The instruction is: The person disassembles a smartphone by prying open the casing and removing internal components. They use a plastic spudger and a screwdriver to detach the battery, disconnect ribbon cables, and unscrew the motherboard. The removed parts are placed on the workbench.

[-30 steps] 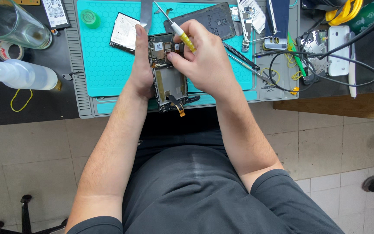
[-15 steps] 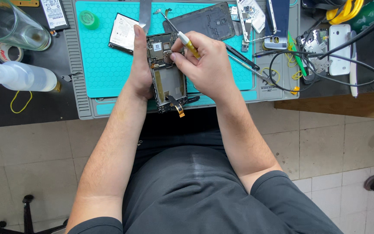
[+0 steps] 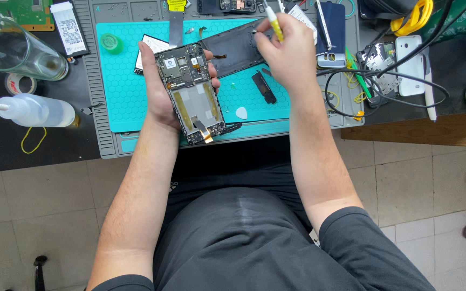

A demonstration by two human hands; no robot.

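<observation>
The head view looks down on a teal repair mat (image 3: 130, 97) laid in a grey tray on a dark bench. The left hand (image 3: 160, 94) cradles an opened smartphone (image 3: 192, 91) from beneath, its fingers curled round both long edges, thumb on the left edge and fingertips showing on the right; the phone is held over the mat's near edge, circuit board and bare metal frame facing up, a small flex cable hanging from its lower end. The right hand (image 3: 289, 54) is raised over the mat's far right part, apart from the phone, fingers pinched together on a yellow-handled screwdriver (image 3: 273, 21) that points upward. Just beside that hand lies the dark back cover (image 3: 235, 46). A white pick (image 3: 241, 112) and a small black part (image 3: 264, 87) lie on the mat; a glass (image 3: 12, 51) and a squeeze bottle (image 3: 33, 110) rest at far left
</observation>
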